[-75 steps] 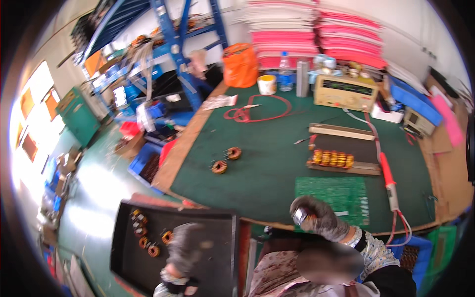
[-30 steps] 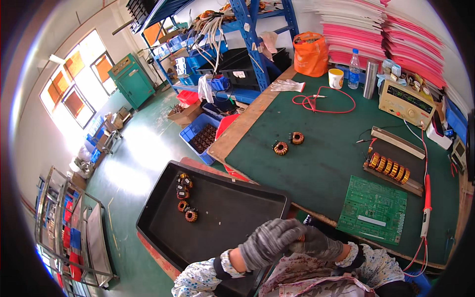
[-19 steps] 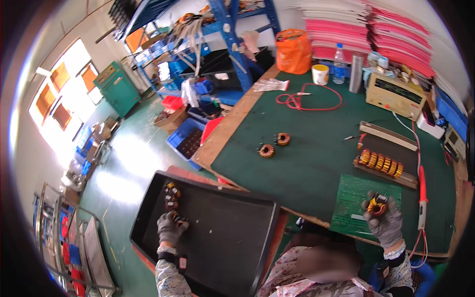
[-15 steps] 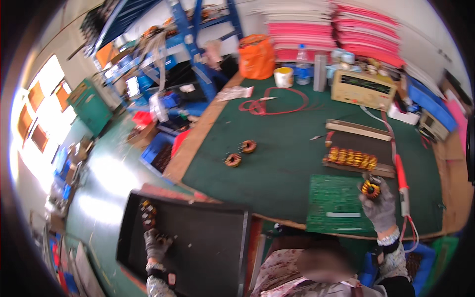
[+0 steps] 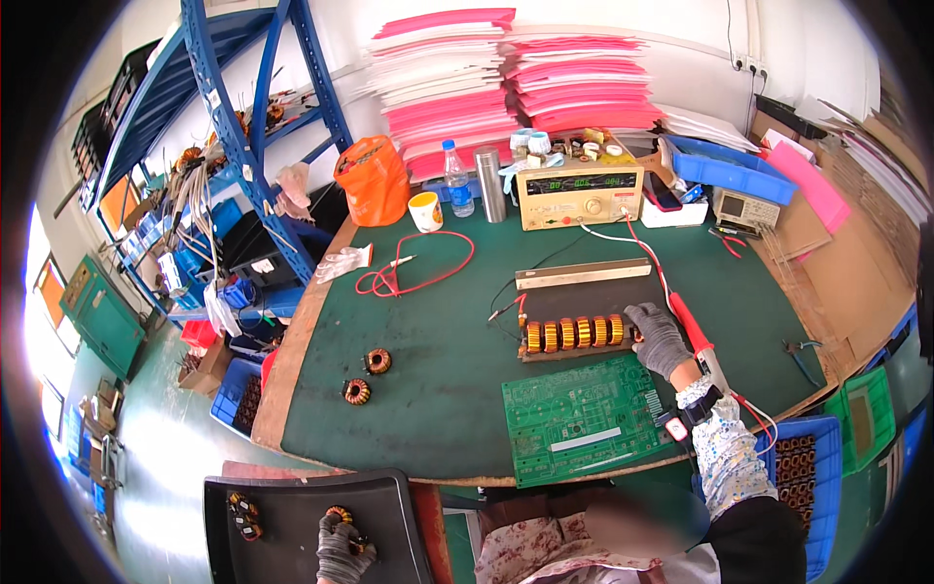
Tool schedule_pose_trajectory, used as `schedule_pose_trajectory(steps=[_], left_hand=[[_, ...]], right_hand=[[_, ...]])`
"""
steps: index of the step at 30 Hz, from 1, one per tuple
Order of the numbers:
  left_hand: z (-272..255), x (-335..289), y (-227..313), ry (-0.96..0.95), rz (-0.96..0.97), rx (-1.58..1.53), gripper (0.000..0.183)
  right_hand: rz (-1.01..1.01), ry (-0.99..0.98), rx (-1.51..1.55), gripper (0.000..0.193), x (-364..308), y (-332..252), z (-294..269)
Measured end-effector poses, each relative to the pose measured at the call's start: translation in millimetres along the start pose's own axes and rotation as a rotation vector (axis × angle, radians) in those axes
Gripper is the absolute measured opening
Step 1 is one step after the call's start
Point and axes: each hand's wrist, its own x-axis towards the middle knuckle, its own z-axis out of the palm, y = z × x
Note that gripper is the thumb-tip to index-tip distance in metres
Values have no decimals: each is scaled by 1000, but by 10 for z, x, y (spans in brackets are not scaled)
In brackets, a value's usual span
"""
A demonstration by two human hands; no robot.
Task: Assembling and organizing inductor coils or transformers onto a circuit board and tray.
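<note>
My right hand (image 5: 660,339), in a grey glove, is closed at the right end of a row of copper-wound toroidal coils (image 5: 574,334). The coil in its fingers is mostly hidden by the glove. The row stands in a dark test fixture with pale side rails (image 5: 584,273). Below it lies a green circuit board (image 5: 584,414). My left hand (image 5: 342,555), also gloved, is low over a black tray (image 5: 282,565), its fingers closed around a toroidal coil (image 5: 339,513). More coils (image 5: 245,516) sit at the tray's left side.
Two loose coils (image 5: 368,376) lie on the green bench mat (image 5: 438,350). A red-handled probe (image 5: 693,326) with its cable lies right of the fixture. Behind stand a power supply (image 5: 581,195), a steel flask (image 5: 489,185) and a bottle (image 5: 457,180). Pliers (image 5: 803,360) lie at right.
My right hand has carried its coil from over the circuit board up to the end of the row. My left hand has shifted right from the coils at the tray's left side. The view has turned right.
</note>
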Motion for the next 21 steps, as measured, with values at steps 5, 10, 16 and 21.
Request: schedule_pose_trajectory(steps=[5,10,16,21], left_hand=[[158,138,972,107,-367,-341,26],[6,77,1243,105,-599,-798,22],[266,143,2603,-98,547,459,27],[833,369,3166,-317,804,197,35]], right_hand=[[-67,-40,-12,64,65,10,31],[-123,-7,134,65,-50,-137,-130],[-362,-298,926,45,-620,-1264,-221],[-452,-1047,1862,55,-1194,-2261,147]])
